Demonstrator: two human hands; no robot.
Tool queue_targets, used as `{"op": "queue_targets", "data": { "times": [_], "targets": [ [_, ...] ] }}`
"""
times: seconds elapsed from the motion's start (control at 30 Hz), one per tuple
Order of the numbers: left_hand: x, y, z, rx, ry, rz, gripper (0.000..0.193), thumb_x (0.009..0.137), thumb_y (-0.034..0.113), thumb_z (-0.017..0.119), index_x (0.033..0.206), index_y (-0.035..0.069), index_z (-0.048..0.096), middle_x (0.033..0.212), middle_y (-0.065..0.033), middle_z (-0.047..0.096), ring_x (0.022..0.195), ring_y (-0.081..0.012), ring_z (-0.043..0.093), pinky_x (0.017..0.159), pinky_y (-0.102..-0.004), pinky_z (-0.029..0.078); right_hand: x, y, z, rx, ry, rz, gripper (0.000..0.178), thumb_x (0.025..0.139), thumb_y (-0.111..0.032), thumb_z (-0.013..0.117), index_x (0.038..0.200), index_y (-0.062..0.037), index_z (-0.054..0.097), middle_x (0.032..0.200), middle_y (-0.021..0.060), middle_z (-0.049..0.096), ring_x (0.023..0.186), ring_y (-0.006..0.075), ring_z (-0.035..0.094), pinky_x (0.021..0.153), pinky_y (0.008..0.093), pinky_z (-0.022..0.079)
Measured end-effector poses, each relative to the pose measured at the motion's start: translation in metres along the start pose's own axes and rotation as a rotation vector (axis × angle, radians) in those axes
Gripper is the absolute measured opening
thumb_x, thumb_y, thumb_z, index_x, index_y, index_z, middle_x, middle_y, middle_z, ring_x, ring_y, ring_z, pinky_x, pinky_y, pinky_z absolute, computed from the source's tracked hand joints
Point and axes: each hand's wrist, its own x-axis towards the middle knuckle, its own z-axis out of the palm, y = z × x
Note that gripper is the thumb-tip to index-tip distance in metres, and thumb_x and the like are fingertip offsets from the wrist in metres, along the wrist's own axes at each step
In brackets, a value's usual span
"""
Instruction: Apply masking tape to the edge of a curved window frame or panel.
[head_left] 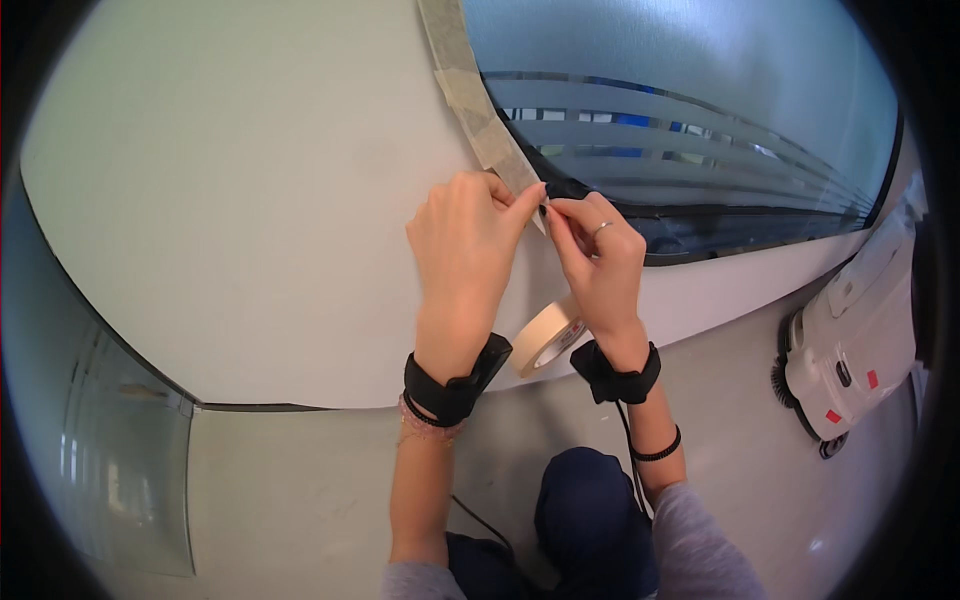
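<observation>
A strip of beige masking tape (472, 112) runs down a white wall panel (250, 210), along the curved dark edge of a window (690, 55). At the strip's lower end my left hand (460, 240) is closed, thumb and forefinger pinching the tape while the other fingers curl toward the panel. Close beside it, my right hand (608, 255) is closed too, thumb and forefinger together at the tape's end. A roll of masking tape (545, 338) is between my wrists, its right side partly hidden by my right hand. Whether it joins the strip I cannot tell.
At the right stands a white floor-cleaning machine (850, 375) with a round black brush. A glass pane (125, 450) stands at the lower left. Pale floor (290, 490) lies below the panel, and my knee (590, 500) is under my forearms. Thin cables hang by both arms.
</observation>
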Motion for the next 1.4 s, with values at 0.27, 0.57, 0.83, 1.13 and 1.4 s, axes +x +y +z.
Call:
{"op": "queue_targets", "data": {
  "times": [0.27,0.57,0.83,1.13,1.4],
  "targets": [
    [-0.002,0.007,0.003,-0.022,0.058,-0.031,0.034,0.079,0.034,0.073,0.064,0.003,0.070,0.057,-0.0031,0.066,0.049,-0.0142,0.060,0.049,-0.0275,0.043,0.000,0.006,0.001,-0.416,0.035,-0.424,0.011,0.076,-0.002,0.067,0.087,-0.0029,0.064,0.066,0.0035,0.047,0.052,0.0167,0.051,0.047,0.0290,0.040],
    [-0.006,0.014,0.009,0.020,0.126,-0.100,0.028,0.077,0.026,0.074,0.062,0.003,0.069,0.053,-0.0035,0.063,0.048,-0.0198,0.057,0.049,-0.0312,0.042,0.001,0.016,0.002,-0.402,0.055,-0.573,0.022,0.071,0.004,0.070,0.093,-0.0017,0.068,0.061,0.0034,0.043,0.048,0.0170,0.046,0.043,0.0295,0.036],
    [-0.003,0.018,0.012,0.025,0.141,-0.113,0.028,0.076,0.022,0.074,0.060,0.002,0.066,0.052,-0.0047,0.062,0.047,-0.0207,0.057,0.049,-0.0315,0.042,0.016,0.026,-0.007,-0.462,-0.045,-0.847,0.020,0.070,-0.002,0.063,0.089,0.0031,0.064,0.074,0.0019,0.052,0.058,0.0120,0.051,0.049,0.0243,0.040],
    [-0.004,0.012,0.021,0.086,0.230,-0.094,0.025,0.075,0.020,0.075,0.059,0.004,0.066,0.051,-0.0048,0.062,0.046,-0.0228,0.057,0.047,-0.0330,0.042,0.022,0.029,-0.013,-0.432,-0.148,-0.944,0.012,0.071,-0.003,0.063,0.083,0.0002,0.060,0.074,0.0019,0.050,0.058,0.0122,0.051,0.052,0.0250,0.041],
    [-0.004,0.014,0.018,0.054,0.205,-0.118,0.027,0.076,0.024,0.074,0.060,0.005,0.067,0.053,-0.0032,0.063,0.047,-0.0209,0.059,0.048,-0.0309,0.043,0.019,0.032,-0.013,-0.302,-0.148,-0.755,0.014,0.073,-0.001,0.066,0.087,-0.0005,0.063,0.069,0.0033,0.050,0.055,0.0150,0.052,0.050,0.0285,0.042]
  ]
}}
